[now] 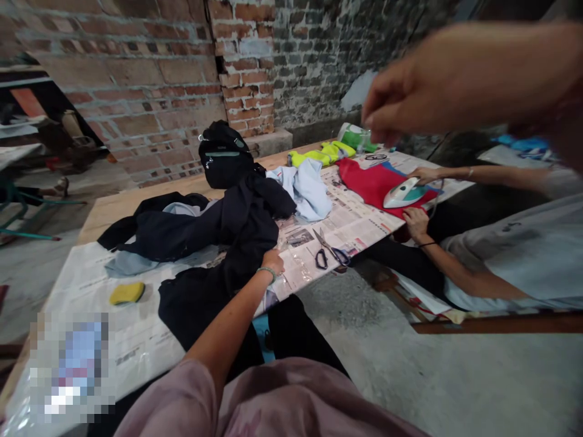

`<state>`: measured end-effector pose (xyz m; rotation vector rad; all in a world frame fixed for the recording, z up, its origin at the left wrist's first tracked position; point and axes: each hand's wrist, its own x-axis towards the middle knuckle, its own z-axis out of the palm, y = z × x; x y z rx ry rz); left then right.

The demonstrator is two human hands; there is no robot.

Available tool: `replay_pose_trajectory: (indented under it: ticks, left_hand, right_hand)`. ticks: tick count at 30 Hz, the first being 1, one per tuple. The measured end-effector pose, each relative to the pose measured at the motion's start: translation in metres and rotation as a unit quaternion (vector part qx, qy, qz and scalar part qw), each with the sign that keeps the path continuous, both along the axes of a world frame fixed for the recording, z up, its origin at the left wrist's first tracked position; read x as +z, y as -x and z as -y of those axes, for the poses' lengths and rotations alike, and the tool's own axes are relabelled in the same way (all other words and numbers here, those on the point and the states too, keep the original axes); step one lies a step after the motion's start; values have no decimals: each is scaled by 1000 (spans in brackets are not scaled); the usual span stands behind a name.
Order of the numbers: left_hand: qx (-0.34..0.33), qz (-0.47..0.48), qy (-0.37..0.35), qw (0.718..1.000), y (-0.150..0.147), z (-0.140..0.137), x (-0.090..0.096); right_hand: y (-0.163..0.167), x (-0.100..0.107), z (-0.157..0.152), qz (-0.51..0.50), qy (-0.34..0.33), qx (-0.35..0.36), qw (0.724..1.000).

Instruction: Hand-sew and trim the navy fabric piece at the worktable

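Note:
My left hand (pixel 273 262), with a green bracelet at the wrist, rests closed at the right edge of a dark garment (pixel 204 233) heaped on the table. Its fingers are curled at the cloth, their tips partly hidden. High at the upper right, my right hand (pixel 396 100) is raised in front of the camera, blurred by motion. The fingers there are bent and pressed together; whether they hold something small is unclear. A pair of scissors (pixel 328 249) lies on newspaper right of my left hand. Beyond the dark cloth is a crumpled light blue garment (pixel 307 188).
Newspaper covers much of the wooden table (pixel 109 212). A yellow sponge (pixel 127 294) lies at left, near a pixelated patch. A black bag (pixel 225 158) and a neon yellow garment (pixel 321 156) stand farther back. At right, a co-worker moves an iron (pixel 404 193) on red cloth (pixel 364 182).

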<state>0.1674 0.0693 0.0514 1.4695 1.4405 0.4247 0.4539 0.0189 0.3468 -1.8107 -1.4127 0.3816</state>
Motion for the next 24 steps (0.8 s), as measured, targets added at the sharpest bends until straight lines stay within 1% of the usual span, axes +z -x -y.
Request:
replay_pose_trajectory:
  ticks: [1, 2, 3, 4, 5, 7, 9, 11, 13, 14, 16, 17, 18, 19, 20, 21, 22, 24]
  left_hand:
    - [-10, -1, -2, 1000, 9, 4, 5]
    - [-20, 0, -5, 1000, 18, 10, 9]
    - [-29, 1, -9, 1000, 28, 16, 12]
    - [-37, 2, -12, 999, 39, 24, 15]
    - [-44, 4, -15, 999, 50, 32, 16]
    - [-51, 18, -19, 998, 72, 52, 16]
    - [-40, 44, -8, 998, 94, 73, 14]
    - [-8, 65, 26, 997, 115, 94, 13]
    - [26, 79, 61, 995, 133, 112, 13]
    - [41, 88, 75, 992, 142, 120, 13]
    - [70, 109, 91, 987, 157, 133, 14]
    - [88, 122, 95, 984, 164, 138, 14]
    - [108, 135, 97, 980, 171, 144, 13]
    - [128, 146, 96, 976, 178, 149, 12]
    - [145, 155, 95, 973, 184, 154, 10]
    - [159, 158, 96, 970, 191, 159, 8]
    - [172, 155, 99, 968, 197, 163, 6]
    - [194, 133, 103, 966, 208, 172, 3]
  right_hand:
    - [6, 11, -4, 16, 2, 32, 999]
    - [15, 16, -5, 30, 7, 66, 997]
    - [26, 15, -3, 35, 17, 93, 995]
    - [38, 8, 3, 27, 17, 112, 993]
    - [50, -2, 11, 2, 59, 113, 992]
    - [74, -33, 31, -67, 135, 111, 982]
    - [93, -70, 50, -110, 239, 117, 958]
    - [111, -112, 67, -193, 303, 136, 923]
    - [133, -155, 79, -321, 348, 149, 868]
    - [147, -176, 83, -378, 354, 154, 841]
    - [180, -217, 89, -484, 367, 173, 775]
    - [199, -235, 91, -530, 359, 170, 749]
    - [218, -251, 91, -570, 338, 162, 731]
    - [237, -265, 89, -596, 317, 157, 721]
    - [255, -276, 86, -608, 295, 150, 722]
    - [271, -284, 82, -605, 264, 141, 738]
    - [284, -290, 76, -581, 228, 132, 770]
    - [304, -295, 62, -474, 134, 135, 860]
